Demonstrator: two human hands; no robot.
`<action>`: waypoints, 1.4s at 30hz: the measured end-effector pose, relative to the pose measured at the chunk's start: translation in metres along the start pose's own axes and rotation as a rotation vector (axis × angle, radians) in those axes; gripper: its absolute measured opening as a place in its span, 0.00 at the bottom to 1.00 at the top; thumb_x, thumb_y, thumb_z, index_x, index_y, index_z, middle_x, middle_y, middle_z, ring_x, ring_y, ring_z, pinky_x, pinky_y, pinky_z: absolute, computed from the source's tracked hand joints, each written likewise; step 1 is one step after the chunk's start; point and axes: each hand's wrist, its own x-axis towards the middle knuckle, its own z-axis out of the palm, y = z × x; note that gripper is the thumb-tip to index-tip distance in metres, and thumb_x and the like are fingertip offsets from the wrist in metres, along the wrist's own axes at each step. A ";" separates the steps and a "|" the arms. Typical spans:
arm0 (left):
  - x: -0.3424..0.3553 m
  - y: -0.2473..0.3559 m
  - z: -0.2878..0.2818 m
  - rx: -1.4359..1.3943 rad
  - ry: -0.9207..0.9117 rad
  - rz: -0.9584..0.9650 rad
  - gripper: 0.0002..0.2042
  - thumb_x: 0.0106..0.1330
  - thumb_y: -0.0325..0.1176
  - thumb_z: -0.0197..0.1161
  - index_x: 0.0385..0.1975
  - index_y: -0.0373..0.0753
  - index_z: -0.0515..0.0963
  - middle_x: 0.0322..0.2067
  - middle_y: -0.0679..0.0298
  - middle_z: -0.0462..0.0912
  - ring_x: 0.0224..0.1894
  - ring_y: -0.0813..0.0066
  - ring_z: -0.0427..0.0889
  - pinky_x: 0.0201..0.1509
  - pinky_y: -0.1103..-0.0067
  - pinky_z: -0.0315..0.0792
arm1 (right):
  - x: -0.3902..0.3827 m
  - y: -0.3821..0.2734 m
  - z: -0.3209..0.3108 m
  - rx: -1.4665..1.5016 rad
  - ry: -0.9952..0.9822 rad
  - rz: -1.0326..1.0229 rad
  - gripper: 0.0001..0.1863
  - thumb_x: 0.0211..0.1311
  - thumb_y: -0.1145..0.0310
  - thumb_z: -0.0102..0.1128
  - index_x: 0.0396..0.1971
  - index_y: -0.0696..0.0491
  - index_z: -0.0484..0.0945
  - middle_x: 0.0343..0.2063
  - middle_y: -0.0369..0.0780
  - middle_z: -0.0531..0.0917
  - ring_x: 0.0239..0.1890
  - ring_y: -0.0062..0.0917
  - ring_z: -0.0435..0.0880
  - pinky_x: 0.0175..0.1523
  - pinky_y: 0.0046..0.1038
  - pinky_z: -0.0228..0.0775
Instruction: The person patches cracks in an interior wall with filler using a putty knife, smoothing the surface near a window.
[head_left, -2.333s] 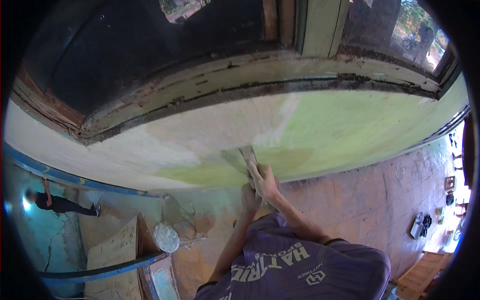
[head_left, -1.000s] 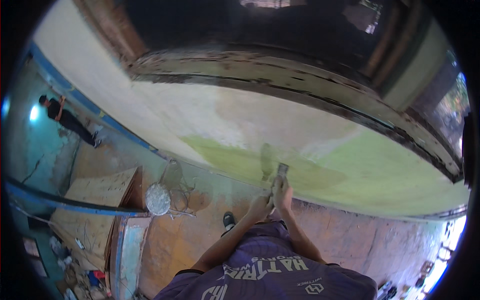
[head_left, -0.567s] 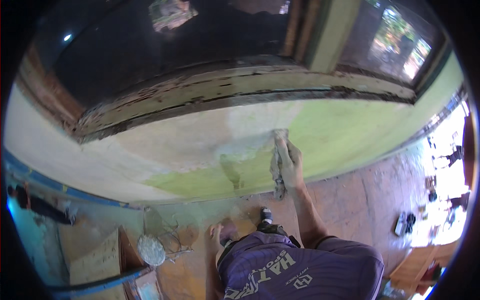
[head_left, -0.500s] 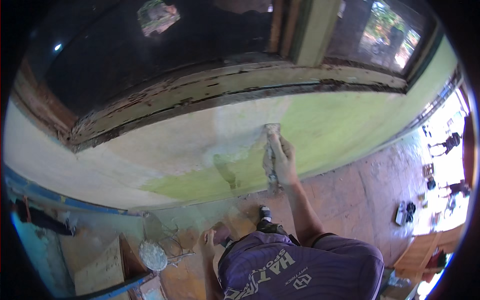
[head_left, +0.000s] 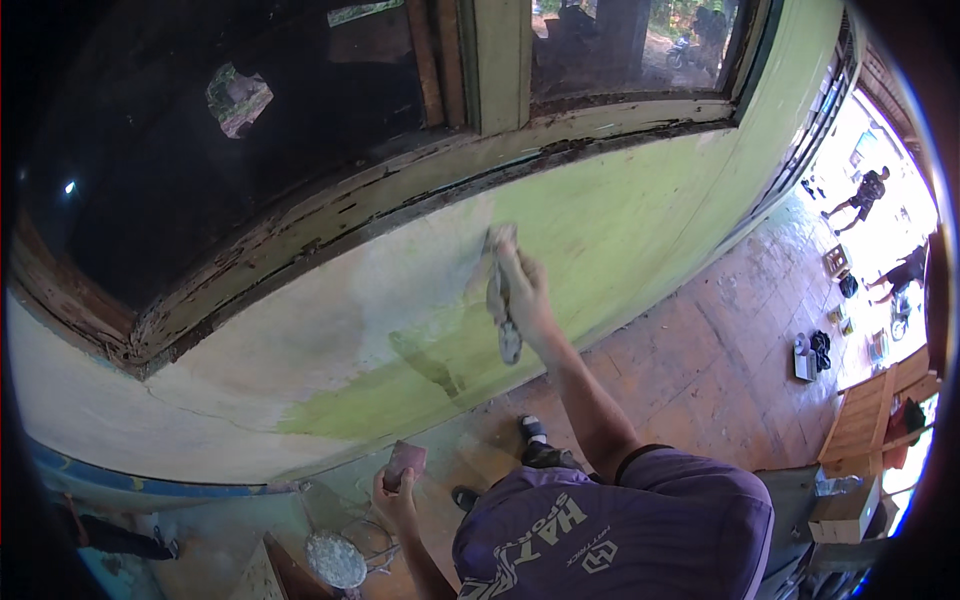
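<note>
My right hand (head_left: 530, 300) is closed around the whitened handle of a putty knife (head_left: 509, 345). The knife's blade (head_left: 502, 234) touches the wall (head_left: 620, 220), where a whitish smoothed area (head_left: 320, 335) meets bare green paint. Lower down and to the left, my left hand (head_left: 398, 503) grips a flat reddish-brown rectangular plate (head_left: 405, 461), held apart from the wall. Whether any filler lies on that plate is too small to tell.
A worn wooden window frame (head_left: 330, 215) runs above the work area. Near my left side stands a round container (head_left: 336, 560) of whitish material. Wooden furniture (head_left: 868, 415) is at the right. Another person (head_left: 860, 195) stands far right; another's legs (head_left: 125, 538) show lower left.
My left hand has come up from beside my hip, bringing the reddish-brown plate into clear view. The putty knife remains against the wall in my right hand. The whole view has turned.
</note>
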 end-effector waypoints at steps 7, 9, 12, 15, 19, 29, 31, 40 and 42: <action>-0.002 0.010 0.034 -0.091 -0.081 -0.045 0.12 0.55 0.25 0.69 0.30 0.39 0.69 0.29 0.72 0.68 0.31 0.85 0.66 0.36 0.86 0.63 | -0.013 0.089 -0.023 0.042 -0.039 0.135 0.21 0.73 0.53 0.46 0.26 0.54 0.69 0.08 0.32 0.68 0.07 0.16 0.66 0.13 0.20 0.57; -0.006 0.019 0.043 -0.073 -0.076 -0.046 0.12 0.55 0.26 0.69 0.30 0.39 0.69 0.30 0.72 0.67 0.32 0.84 0.66 0.37 0.86 0.63 | -0.011 0.023 -0.005 -0.048 -0.036 0.160 0.21 0.73 0.53 0.46 0.26 0.55 0.69 0.08 0.32 0.68 0.07 0.16 0.66 0.13 0.20 0.57; -0.006 0.015 0.050 -0.025 -0.075 -0.070 0.12 0.56 0.27 0.68 0.31 0.39 0.68 0.31 0.71 0.67 0.33 0.84 0.66 0.38 0.85 0.62 | 0.007 -0.029 0.004 -0.093 -0.070 -0.014 0.21 0.73 0.53 0.45 0.26 0.56 0.70 0.08 0.32 0.69 0.07 0.15 0.65 0.13 0.20 0.57; -0.004 0.021 0.064 -0.018 -0.081 -0.097 0.13 0.56 0.28 0.68 0.31 0.39 0.68 0.31 0.71 0.67 0.33 0.83 0.66 0.38 0.84 0.62 | 0.006 -0.006 0.006 -0.008 -0.051 -0.053 0.22 0.74 0.53 0.45 0.26 0.56 0.71 0.08 0.32 0.69 0.07 0.15 0.65 0.13 0.19 0.56; -0.001 0.031 0.076 -0.041 -0.075 -0.114 0.13 0.57 0.29 0.68 0.30 0.39 0.67 0.30 0.71 0.67 0.32 0.84 0.64 0.37 0.84 0.61 | -0.017 0.071 -0.010 -0.039 0.067 0.072 0.22 0.74 0.53 0.45 0.26 0.57 0.71 0.09 0.32 0.69 0.07 0.15 0.66 0.13 0.20 0.56; 0.002 0.041 0.091 -0.012 -0.090 -0.099 0.13 0.57 0.29 0.68 0.31 0.39 0.66 0.30 0.71 0.67 0.32 0.84 0.65 0.37 0.85 0.62 | 0.005 -0.036 -0.003 -0.180 -0.125 0.124 0.22 0.73 0.54 0.46 0.24 0.57 0.70 0.08 0.32 0.68 0.08 0.14 0.65 0.13 0.20 0.55; 0.002 0.051 0.101 0.014 -0.114 -0.086 0.13 0.57 0.29 0.68 0.31 0.39 0.66 0.30 0.71 0.68 0.32 0.85 0.65 0.36 0.85 0.63 | 0.003 0.009 -0.018 -0.146 -0.117 0.094 0.22 0.73 0.55 0.47 0.24 0.57 0.69 0.09 0.32 0.68 0.08 0.13 0.66 0.14 0.19 0.56; 0.007 0.037 0.085 -0.036 -0.157 -0.074 0.13 0.57 0.29 0.68 0.32 0.39 0.68 0.30 0.71 0.69 0.30 0.86 0.66 0.33 0.86 0.63 | 0.015 -0.078 0.036 -0.217 -0.104 -0.018 0.22 0.73 0.55 0.48 0.22 0.57 0.71 0.09 0.31 0.69 0.08 0.13 0.66 0.14 0.19 0.56; 0.003 0.040 0.079 -0.036 -0.147 -0.075 0.13 0.57 0.29 0.68 0.32 0.39 0.68 0.30 0.71 0.69 0.30 0.86 0.66 0.33 0.86 0.63 | 0.007 -0.060 0.031 -0.210 -0.097 0.026 0.22 0.73 0.56 0.47 0.23 0.57 0.72 0.11 0.31 0.69 0.10 0.12 0.66 0.15 0.19 0.56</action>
